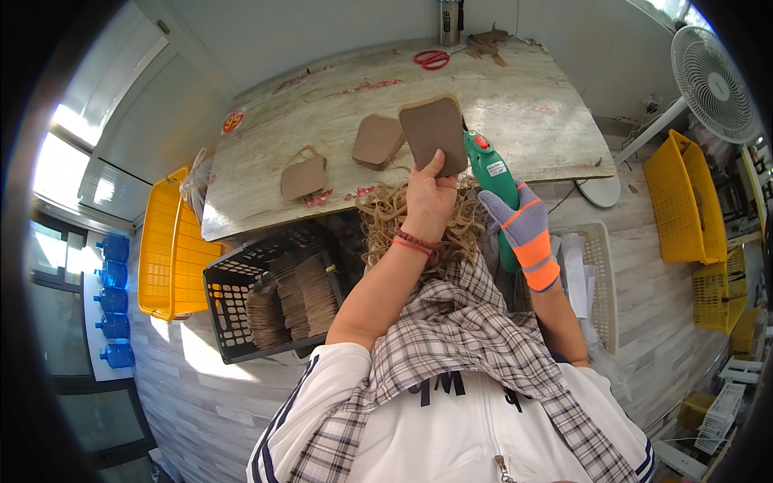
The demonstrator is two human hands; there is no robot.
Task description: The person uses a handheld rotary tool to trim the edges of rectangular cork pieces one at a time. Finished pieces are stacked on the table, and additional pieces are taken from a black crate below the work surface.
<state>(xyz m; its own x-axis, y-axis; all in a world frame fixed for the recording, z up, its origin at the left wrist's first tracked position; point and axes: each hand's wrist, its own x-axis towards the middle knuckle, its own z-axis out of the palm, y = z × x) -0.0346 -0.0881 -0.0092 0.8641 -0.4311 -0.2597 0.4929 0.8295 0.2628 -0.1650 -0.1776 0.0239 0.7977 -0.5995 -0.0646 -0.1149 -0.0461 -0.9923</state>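
Observation:
My bare left hand [431, 193] grips the lower edge of a brown rounded-corner panel [433, 129], thumb on its face, held up over the table's near edge. In a grey and orange glove, my right hand [527, 233] is wrapped round a green handheld power cutter [493, 167] with a red button. The cutter's front end is close to the panel's right edge; whether it touches I cannot tell. Left of the panel, a stack of similar brown pieces [377, 142] lies on the table, and farther left a single piece [303, 179] with a thin strip curling off it.
Tan trimmed strips [394, 213] pile up on my lap below the worn table [274, 121]. A black crate [233, 322] with stacked brown pieces stands left, a white basket [602, 266] right. Red scissors [431, 59] and a flask [449, 22] are at the back. Yellow crates [161, 266] flank the table.

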